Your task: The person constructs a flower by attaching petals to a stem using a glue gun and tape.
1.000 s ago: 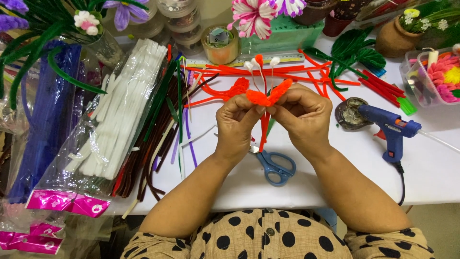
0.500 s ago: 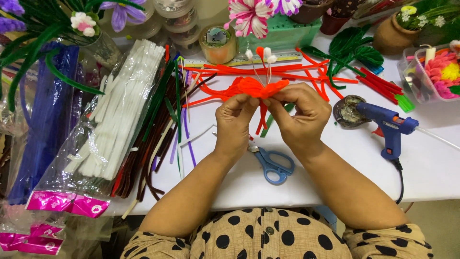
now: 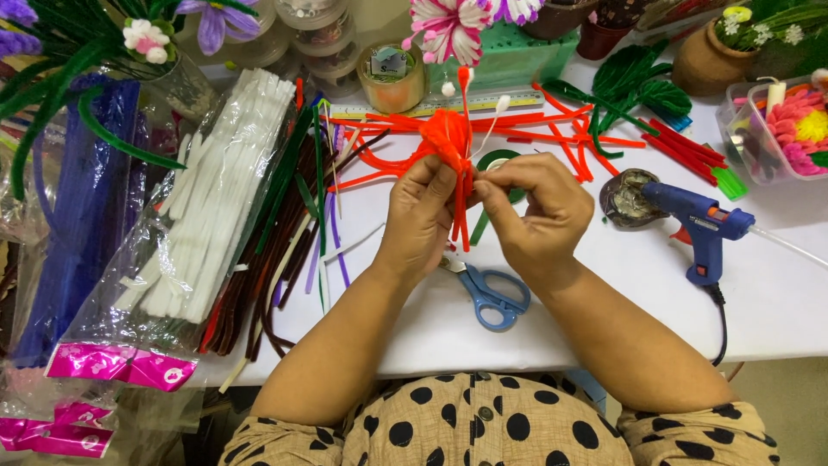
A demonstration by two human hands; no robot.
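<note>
Fingers hide the orange pipe-cleaner flower's base; left hand and right hand pinch it closed, above the blue scissors.

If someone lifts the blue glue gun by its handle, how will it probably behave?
The blue glue gun looks rigid, so it should lift in one piece without bending. Its black cord hangs over the table edge and would likely drag and pull back a little. It stands on its handle, nozzle toward a small metal dish, so a sideways push may tip it.
</note>
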